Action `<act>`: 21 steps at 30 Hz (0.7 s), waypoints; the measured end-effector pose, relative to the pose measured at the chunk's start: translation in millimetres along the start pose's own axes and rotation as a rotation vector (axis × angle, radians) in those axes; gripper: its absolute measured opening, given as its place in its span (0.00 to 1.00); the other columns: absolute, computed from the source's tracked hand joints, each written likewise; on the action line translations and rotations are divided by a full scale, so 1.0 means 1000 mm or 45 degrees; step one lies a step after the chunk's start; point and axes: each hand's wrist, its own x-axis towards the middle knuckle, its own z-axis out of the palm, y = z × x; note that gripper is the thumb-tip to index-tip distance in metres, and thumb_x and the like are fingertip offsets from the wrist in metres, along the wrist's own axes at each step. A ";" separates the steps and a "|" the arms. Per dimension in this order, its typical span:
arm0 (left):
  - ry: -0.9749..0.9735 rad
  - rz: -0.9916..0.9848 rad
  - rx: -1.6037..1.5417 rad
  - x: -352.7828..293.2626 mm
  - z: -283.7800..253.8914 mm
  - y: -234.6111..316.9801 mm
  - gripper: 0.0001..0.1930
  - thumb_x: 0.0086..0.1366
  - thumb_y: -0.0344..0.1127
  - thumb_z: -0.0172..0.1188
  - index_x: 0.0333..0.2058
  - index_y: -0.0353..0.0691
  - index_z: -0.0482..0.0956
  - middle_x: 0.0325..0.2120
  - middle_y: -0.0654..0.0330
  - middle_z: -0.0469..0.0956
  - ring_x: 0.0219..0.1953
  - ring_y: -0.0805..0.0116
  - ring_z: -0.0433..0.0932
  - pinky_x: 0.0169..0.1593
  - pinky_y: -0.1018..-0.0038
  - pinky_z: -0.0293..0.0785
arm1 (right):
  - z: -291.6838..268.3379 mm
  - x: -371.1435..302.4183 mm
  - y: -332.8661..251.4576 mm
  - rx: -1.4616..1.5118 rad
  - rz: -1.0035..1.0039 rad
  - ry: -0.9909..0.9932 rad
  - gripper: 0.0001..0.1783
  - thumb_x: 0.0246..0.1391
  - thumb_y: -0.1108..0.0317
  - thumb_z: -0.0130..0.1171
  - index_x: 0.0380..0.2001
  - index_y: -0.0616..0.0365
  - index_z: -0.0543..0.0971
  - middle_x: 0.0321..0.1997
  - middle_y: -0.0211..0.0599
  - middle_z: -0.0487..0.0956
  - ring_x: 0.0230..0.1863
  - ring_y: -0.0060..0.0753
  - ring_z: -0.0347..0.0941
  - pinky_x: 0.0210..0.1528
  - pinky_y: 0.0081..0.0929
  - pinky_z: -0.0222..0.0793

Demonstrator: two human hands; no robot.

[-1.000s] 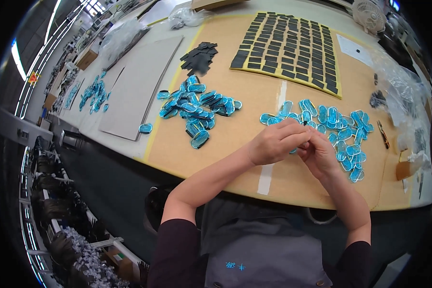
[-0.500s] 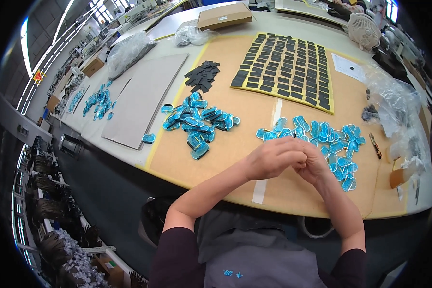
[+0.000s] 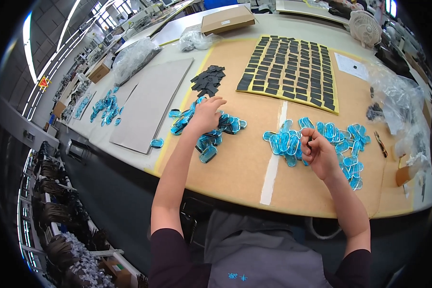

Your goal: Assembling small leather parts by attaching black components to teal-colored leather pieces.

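Note:
My left hand (image 3: 208,115) reaches over the left pile of blue oval pieces (image 3: 208,150), its fingers stretched out and apart. The hand covers part of that pile, and whether a fingertip touches a piece is hard to see. These pieces are shiny blue ovals with pale rims, some with black edges. Held up on the right, my right hand (image 3: 321,156) is curled round a small black piece (image 3: 310,139), mostly hidden by the fingers. Just behind and beside it spreads the right group of blue oval pieces (image 3: 285,143).
A heap of black rectangles (image 3: 209,80) lies beyond the left pile. Rows of black rectangles cover a yellow-edged board (image 3: 337,108). Grey board (image 3: 153,101) lies left, with more blue ovals (image 3: 105,108) past it. Snips (image 3: 380,145) and plastic bags (image 3: 398,101) are at right.
My hands were together above the right group; now they are apart. The left has moved left to the left pile and opened, while the right stays near the right group. The view has shifted slightly.

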 end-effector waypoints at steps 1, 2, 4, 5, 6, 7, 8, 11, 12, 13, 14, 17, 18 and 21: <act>-0.194 -0.054 -0.095 0.001 -0.005 -0.017 0.20 0.62 0.26 0.58 0.54 0.42 0.75 0.54 0.54 0.75 0.57 0.55 0.72 0.60 0.67 0.68 | 0.002 -0.001 -0.001 0.008 0.014 -0.030 0.15 0.52 0.73 0.50 0.45 0.57 0.71 0.33 0.26 0.71 0.26 0.16 0.62 0.26 0.16 0.58; -0.327 -0.089 -0.182 -0.001 -0.009 -0.031 0.20 0.63 0.27 0.59 0.55 0.42 0.75 0.54 0.55 0.74 0.55 0.57 0.73 0.60 0.67 0.69 | 0.005 -0.002 0.000 0.008 0.007 -0.040 0.15 0.52 0.73 0.50 0.45 0.57 0.71 0.33 0.26 0.71 0.26 0.16 0.62 0.26 0.16 0.58; -0.467 -0.109 -0.269 0.002 -0.010 -0.038 0.20 0.63 0.27 0.59 0.55 0.42 0.75 0.55 0.55 0.74 0.54 0.58 0.74 0.59 0.67 0.70 | 0.007 -0.003 0.002 -0.128 0.018 -0.037 0.13 0.52 0.72 0.51 0.43 0.56 0.72 0.31 0.24 0.70 0.25 0.14 0.60 0.25 0.15 0.55; -0.458 -0.126 -0.329 0.001 -0.009 -0.040 0.20 0.63 0.27 0.59 0.55 0.41 0.75 0.53 0.56 0.75 0.52 0.60 0.75 0.57 0.68 0.71 | 0.009 -0.003 0.002 -0.125 0.010 -0.037 0.13 0.52 0.72 0.51 0.43 0.56 0.72 0.31 0.24 0.70 0.25 0.14 0.60 0.25 0.15 0.55; -0.456 -0.134 -0.396 0.002 -0.008 -0.035 0.20 0.64 0.28 0.59 0.55 0.41 0.75 0.52 0.56 0.75 0.50 0.62 0.75 0.55 0.68 0.72 | 0.007 -0.004 0.000 -0.173 0.030 -0.030 0.13 0.52 0.72 0.52 0.43 0.56 0.73 0.30 0.23 0.70 0.24 0.13 0.59 0.25 0.15 0.54; -0.461 -0.120 -0.397 0.002 -0.008 -0.030 0.20 0.64 0.28 0.59 0.55 0.41 0.75 0.52 0.56 0.75 0.50 0.62 0.75 0.55 0.68 0.72 | 0.006 -0.005 0.000 -0.221 0.052 -0.023 0.12 0.53 0.71 0.53 0.42 0.55 0.74 0.29 0.21 0.69 0.24 0.12 0.58 0.25 0.14 0.53; -0.382 -0.061 -0.342 0.000 -0.007 -0.026 0.20 0.64 0.28 0.59 0.55 0.40 0.75 0.47 0.57 0.76 0.48 0.63 0.76 0.54 0.69 0.73 | 0.004 -0.006 0.001 -0.218 0.043 -0.012 0.12 0.53 0.71 0.53 0.42 0.55 0.74 0.29 0.21 0.69 0.24 0.12 0.58 0.25 0.14 0.53; -0.184 0.009 -0.349 -0.001 -0.011 -0.019 0.21 0.61 0.29 0.61 0.54 0.38 0.75 0.36 0.57 0.76 0.42 0.65 0.77 0.48 0.72 0.75 | 0.003 -0.009 0.002 -0.216 0.041 -0.052 0.12 0.53 0.70 0.55 0.42 0.53 0.74 0.28 0.20 0.69 0.23 0.11 0.56 0.25 0.14 0.51; -0.078 -0.041 -0.595 0.002 -0.010 -0.012 0.20 0.62 0.28 0.61 0.54 0.37 0.75 0.36 0.60 0.76 0.40 0.70 0.76 0.45 0.76 0.75 | 0.004 -0.010 0.002 -0.268 0.042 -0.071 0.10 0.55 0.69 0.56 0.41 0.54 0.75 0.29 0.20 0.70 0.23 0.10 0.56 0.25 0.13 0.51; 0.018 -0.086 -0.851 0.006 -0.006 -0.001 0.20 0.63 0.28 0.61 0.54 0.37 0.75 0.36 0.62 0.75 0.37 0.75 0.75 0.42 0.79 0.75 | 0.004 -0.013 0.002 -0.321 0.041 -0.074 0.09 0.56 0.67 0.57 0.41 0.54 0.75 0.29 0.19 0.71 0.24 0.09 0.57 0.25 0.13 0.52; -0.021 -0.051 -1.061 0.009 0.001 0.013 0.19 0.64 0.27 0.60 0.54 0.35 0.75 0.35 0.66 0.73 0.36 0.81 0.73 0.37 0.83 0.74 | 0.006 -0.013 0.003 -0.310 0.027 -0.043 0.09 0.56 0.67 0.57 0.41 0.54 0.75 0.29 0.19 0.71 0.24 0.09 0.57 0.25 0.13 0.52; -0.282 0.029 -1.423 0.011 0.009 0.081 0.19 0.64 0.24 0.59 0.55 0.33 0.74 0.37 0.66 0.73 0.39 0.80 0.73 0.40 0.81 0.75 | 0.012 -0.010 0.008 -0.483 -0.075 -0.022 0.09 0.60 0.63 0.59 0.40 0.55 0.76 0.31 0.19 0.73 0.27 0.07 0.61 0.27 0.12 0.55; -0.324 0.124 -1.433 0.009 0.014 0.101 0.20 0.66 0.23 0.56 0.57 0.36 0.72 0.40 0.66 0.74 0.40 0.79 0.74 0.42 0.80 0.74 | 0.018 -0.009 0.010 -0.488 -0.208 -0.028 0.10 0.61 0.63 0.60 0.40 0.56 0.76 0.31 0.19 0.73 0.29 0.07 0.62 0.29 0.12 0.57; -0.390 0.277 -1.561 0.004 0.033 0.148 0.20 0.65 0.22 0.57 0.57 0.34 0.72 0.41 0.64 0.74 0.41 0.77 0.74 0.44 0.78 0.75 | 0.014 -0.005 0.011 -0.505 -0.403 -0.039 0.10 0.61 0.63 0.62 0.39 0.58 0.76 0.31 0.19 0.73 0.32 0.08 0.64 0.32 0.12 0.61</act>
